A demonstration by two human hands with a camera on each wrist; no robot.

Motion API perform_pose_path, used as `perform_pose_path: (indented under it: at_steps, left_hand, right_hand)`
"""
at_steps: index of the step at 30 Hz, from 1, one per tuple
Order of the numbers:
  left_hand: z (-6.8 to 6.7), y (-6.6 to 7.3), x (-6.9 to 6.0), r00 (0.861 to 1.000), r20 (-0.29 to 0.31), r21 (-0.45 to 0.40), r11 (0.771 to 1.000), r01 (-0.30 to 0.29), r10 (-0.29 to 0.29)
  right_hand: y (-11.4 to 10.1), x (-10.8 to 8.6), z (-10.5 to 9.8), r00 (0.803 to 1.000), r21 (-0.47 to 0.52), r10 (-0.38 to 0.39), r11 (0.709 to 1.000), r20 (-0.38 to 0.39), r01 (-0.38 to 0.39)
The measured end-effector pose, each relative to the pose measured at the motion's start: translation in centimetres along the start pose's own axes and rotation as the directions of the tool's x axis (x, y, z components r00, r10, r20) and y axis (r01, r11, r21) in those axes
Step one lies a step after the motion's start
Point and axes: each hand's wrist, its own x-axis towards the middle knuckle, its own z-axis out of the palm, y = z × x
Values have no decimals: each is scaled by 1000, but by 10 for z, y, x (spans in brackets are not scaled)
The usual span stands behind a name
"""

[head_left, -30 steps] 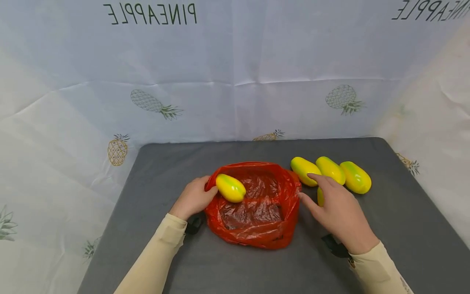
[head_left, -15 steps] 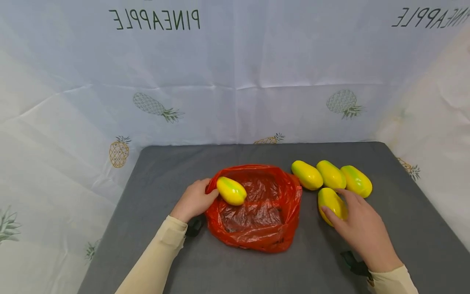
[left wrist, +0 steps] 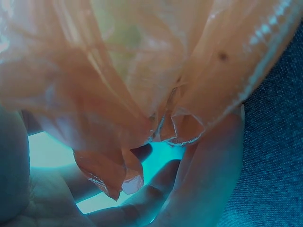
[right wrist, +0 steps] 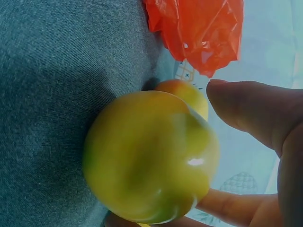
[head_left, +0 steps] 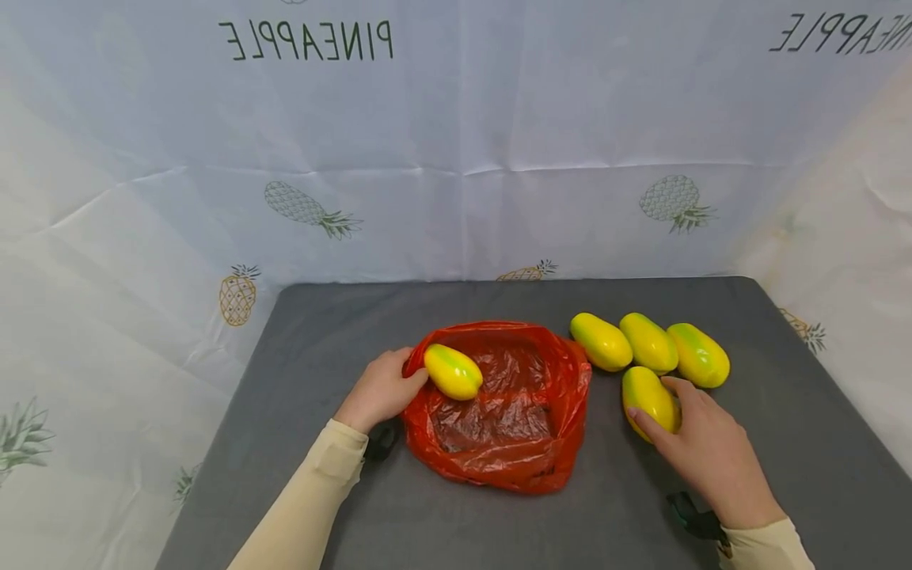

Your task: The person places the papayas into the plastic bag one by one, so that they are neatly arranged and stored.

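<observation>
My left hand (head_left: 381, 389) grips the left rim of a red plastic bag (head_left: 568, 443), its thumb inside the rim. The bag lies with its mouth wide. One glossy yellow-green oval fruit (head_left: 453, 372), mango- or papaya-like, rests inside against the left wall, close to that thumb; its shape shows faintly through the plastic in the left wrist view. To the right, my right hand (head_left: 720, 455) holds a similar fruit (head_left: 647, 394) on the table, thumb over its left side and fingers on its right. Part of those fingers is hidden behind the fruit (right wrist: 149, 158) in the right wrist view.
Three more such fruits, a left one (head_left: 601, 342), a middle one (head_left: 648, 343) and a right one (head_left: 698, 355), lie in a row behind my right hand. A grey cloth (head_left: 342, 317) covers the table. Pineapple-printed white fabric (head_left: 456, 119) rises behind it.
My right hand has moved right and toward me, from beside the bag to the nearest loose fruit, and its fingers have come round it. My left hand stays at the bag's rim.
</observation>
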Motion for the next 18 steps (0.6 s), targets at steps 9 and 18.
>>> perform_pose_path:
  at_steps: [9, 18]
  left_hand:
    - [1, 0, 1, 1000, -5, 12, 1000, -7, 7]
    - [1, 0, -1, 1000, 2, -10, 1000, -8, 8]
  right_hand:
    - [0, 3, 3, 1000, 1, 7, 1000, -3, -7]
    - [2, 4, 6, 1000, 4, 9, 1000, -8, -9]
